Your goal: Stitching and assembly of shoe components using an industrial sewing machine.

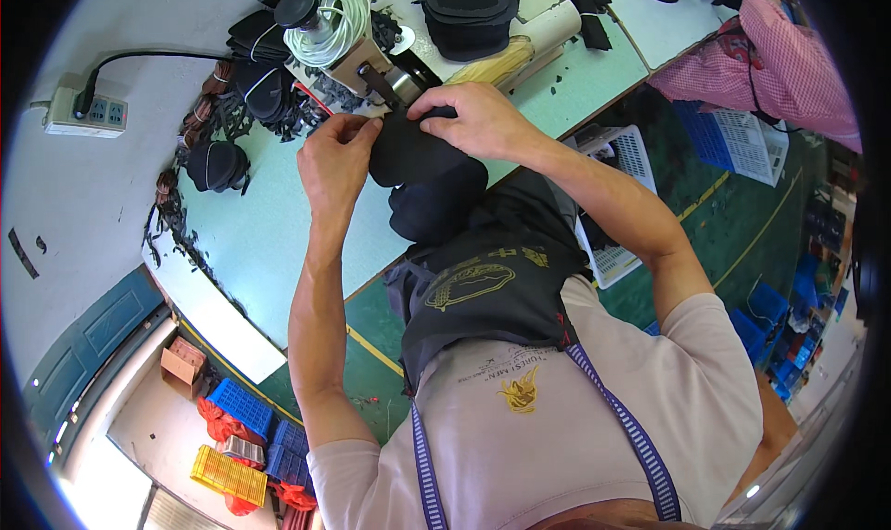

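A flat black piece of soft sheet material (406, 151) lies against the front of a small bench machine with a shiny metal cylinder (405, 88). My left hand (336, 157) pinches its left edge between thumb and fingertips, close to the machine. My right hand (475, 122) grips the piece from the right, with bent fingers on its upper edge. Below it, more black pieces (440, 200) hang together over the table edge onto my black apron (483, 279). The edge nearest the machine is hidden by my fingers and machine parts.
A coil of pale cord (329, 27) sits on the machine. Tied black bundles (219, 165) and scraps lie left; a black stack (466, 10) stands behind. White crates (633, 163) are on the floor at right. A person in a pink checked sleeve (789, 57) works at far right.
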### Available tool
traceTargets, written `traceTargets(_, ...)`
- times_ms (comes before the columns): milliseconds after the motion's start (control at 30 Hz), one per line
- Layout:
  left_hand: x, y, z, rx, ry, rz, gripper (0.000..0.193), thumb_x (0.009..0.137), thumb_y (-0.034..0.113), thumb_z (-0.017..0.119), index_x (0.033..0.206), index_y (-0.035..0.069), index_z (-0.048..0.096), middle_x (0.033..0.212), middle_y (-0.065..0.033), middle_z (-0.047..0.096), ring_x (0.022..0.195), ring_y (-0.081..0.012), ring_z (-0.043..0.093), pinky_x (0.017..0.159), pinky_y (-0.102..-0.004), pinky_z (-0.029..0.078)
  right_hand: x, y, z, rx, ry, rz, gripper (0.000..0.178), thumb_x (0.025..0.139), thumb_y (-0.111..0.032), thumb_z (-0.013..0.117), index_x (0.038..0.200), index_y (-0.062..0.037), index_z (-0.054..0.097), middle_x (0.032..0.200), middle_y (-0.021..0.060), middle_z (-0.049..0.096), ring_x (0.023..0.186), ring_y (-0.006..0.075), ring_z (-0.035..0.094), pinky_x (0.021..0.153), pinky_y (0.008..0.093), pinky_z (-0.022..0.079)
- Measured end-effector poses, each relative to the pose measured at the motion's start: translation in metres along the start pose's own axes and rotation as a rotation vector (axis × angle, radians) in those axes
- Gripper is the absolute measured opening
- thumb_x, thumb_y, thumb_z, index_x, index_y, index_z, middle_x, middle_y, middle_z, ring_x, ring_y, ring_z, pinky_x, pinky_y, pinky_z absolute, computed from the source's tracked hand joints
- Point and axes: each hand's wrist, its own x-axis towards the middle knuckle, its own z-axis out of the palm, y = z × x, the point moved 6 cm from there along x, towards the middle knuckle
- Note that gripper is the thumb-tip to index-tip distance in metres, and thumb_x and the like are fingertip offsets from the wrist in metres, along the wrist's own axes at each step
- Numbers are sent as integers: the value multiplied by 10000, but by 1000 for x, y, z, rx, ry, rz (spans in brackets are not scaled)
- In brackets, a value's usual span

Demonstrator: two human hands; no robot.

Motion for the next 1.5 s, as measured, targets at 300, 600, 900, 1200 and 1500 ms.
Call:
traceTargets(300,4,22,15,96,106,102,265,871,286,734,975,43,753,817,-127,752,776,-245,735,736,-351,549,1,-16,-30,-156,275,-195,205,836,-69,599,999,-59,723,978,158,701,925,372,674,815,460,526)
traceTargets(600,-35,-2,15,-308,-121,183,278,928,206,724,1116,2,699,950,-87,712,769,-137,658,738,-281,521,-41,-27,-41,243,5,-331,330,807,34,604,1117,-22,702,1070,58,689,1029,165,639,912,301,493)
traceTargets(900,-7,-12,3,-223,-88,-68,280,896,193,713,1090,-7,739,987,-128,766,878,-173,711,808,-295,534,-30,9,31,561,-89,132,341,898,-34,628,1234,-31,687,1033,75,722,898,143,656,847,295,515)
traceTargets(1200,-6,9,23,-446,-55,-96,227,933,131,683,1079,-40,706,843,-108,740,706,-155,712,676,-265,556,-31,12,-3,381,166,38,356,924,46,577,1274,-10,618,1159,55,676,1019,108,649,900,261,533)
traceTargets(1500,-19,-5,16,-524,-292,-168,295,911,205,735,1098,-23,741,844,-92,735,689,-127,656,649,-268,535,-42,2,26,691,86,53,438,879,61,666,1301,-18,580,1112,51,669,965,96,666,851,247,561)
